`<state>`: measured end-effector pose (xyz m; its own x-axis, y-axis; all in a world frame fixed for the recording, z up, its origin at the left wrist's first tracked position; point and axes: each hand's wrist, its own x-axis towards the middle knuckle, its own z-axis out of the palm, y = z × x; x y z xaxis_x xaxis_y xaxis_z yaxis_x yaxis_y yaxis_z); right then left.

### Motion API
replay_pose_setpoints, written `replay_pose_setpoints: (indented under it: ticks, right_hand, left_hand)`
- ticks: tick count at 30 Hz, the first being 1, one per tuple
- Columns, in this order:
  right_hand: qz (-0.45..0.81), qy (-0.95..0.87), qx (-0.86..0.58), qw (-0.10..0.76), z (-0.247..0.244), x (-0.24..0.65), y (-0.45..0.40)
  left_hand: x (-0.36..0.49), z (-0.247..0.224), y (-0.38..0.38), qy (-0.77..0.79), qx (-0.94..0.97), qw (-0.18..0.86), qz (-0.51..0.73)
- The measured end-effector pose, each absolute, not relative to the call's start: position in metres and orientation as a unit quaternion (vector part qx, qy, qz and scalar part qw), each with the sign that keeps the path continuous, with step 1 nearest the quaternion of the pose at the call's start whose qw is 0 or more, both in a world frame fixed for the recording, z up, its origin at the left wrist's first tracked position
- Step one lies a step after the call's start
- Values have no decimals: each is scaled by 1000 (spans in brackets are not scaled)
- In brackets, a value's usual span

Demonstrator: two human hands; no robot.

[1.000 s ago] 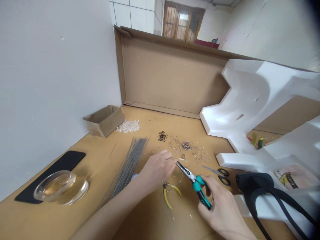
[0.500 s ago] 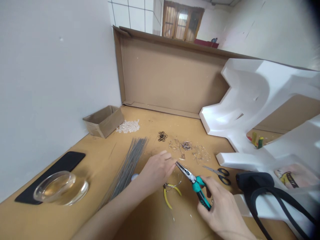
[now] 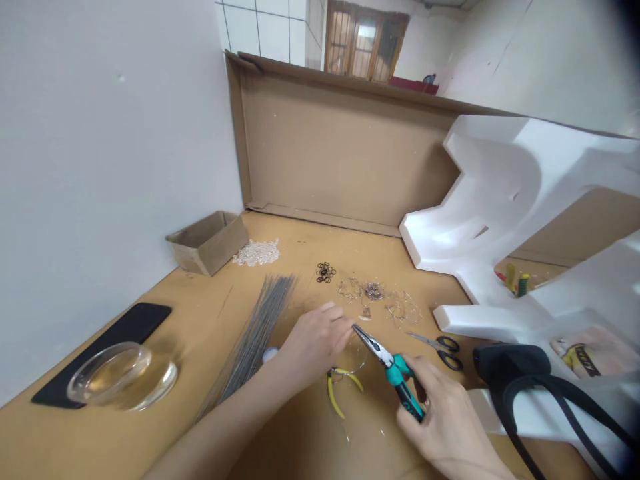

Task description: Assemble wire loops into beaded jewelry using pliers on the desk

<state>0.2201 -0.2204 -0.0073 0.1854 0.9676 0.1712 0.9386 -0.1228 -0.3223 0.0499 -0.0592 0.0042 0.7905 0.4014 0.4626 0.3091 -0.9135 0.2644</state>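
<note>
My right hand (image 3: 445,413) is closed round the teal and black handles of long-nose pliers (image 3: 381,353), whose jaws point up and left. The jaw tips meet the fingertips of my left hand (image 3: 320,337). Those fingers are pressed together on something too small to make out. A thin wire loop (image 3: 361,363) hangs below my left fingertips. Beneath it, yellow-handled pliers (image 3: 336,397) lie on the table, their head partly hidden by my left hand. A bundle of grey wires (image 3: 257,333) lies left of my left hand.
Behind my hands are black rings (image 3: 325,272) and tangled wire pieces (image 3: 374,291). Scissors (image 3: 443,348) and a black strapped object (image 3: 510,363) lie right, by white foam (image 3: 430,240). Clear beads (image 3: 257,253), a cardboard box (image 3: 207,243), a glass bowl (image 3: 123,377) and a black slab (image 3: 150,317) are left.
</note>
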Motion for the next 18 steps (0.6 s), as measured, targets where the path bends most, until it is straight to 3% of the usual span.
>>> replay_pose_setpoints:
  ticks: [8, 13, 18]
  right_hand:
    - [57, -629, -760, 151, -5, 219, -222]
    - [92, -619, -759, 179, -4, 228, -229]
    - [108, -600, -772, 178, 0, 232, -228]
  left_hand:
    - [49, 3, -53, 246, 926, 140, 250]
    - [46, 5, -44, 277, 894, 236, 263]
    - [47, 7, -46, 272, 889, 258, 263]
